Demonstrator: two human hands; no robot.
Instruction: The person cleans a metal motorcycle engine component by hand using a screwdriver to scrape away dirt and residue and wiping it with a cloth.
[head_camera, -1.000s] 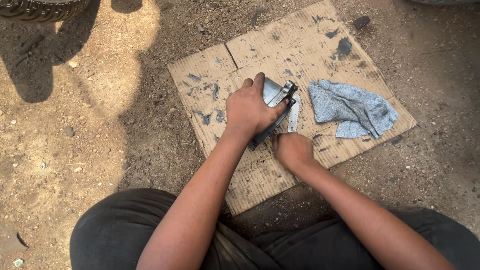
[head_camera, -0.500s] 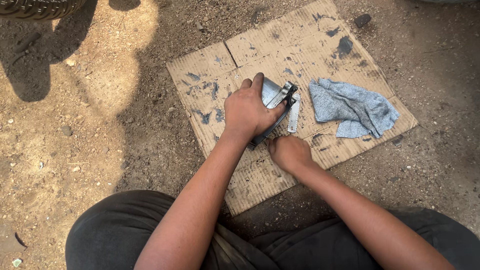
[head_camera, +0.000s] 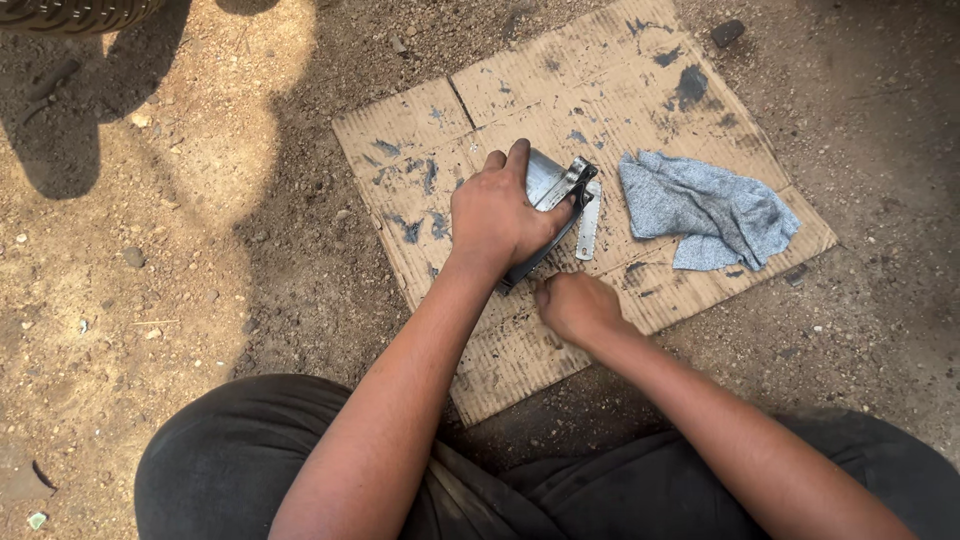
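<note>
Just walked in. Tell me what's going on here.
A person sits on dirt ground over a stained sheet of cardboard. The left hand grips a grey metal part that has a dark bracket and a flat strip attached, pressing it onto the cardboard. The right hand is closed near the part's lower end; what it holds is hidden. A blue-grey rag lies crumpled beside them.

Metal part (head_camera: 552, 190) on cardboard sheet (head_camera: 520, 110) on dirt ground (head_camera: 150, 270), rag (head_camera: 705, 208) to its right.

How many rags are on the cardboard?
1. One grey rag lies crumpled on the right part of the cardboard, just right of the metal part under the left hand. None seems hidden.
</note>
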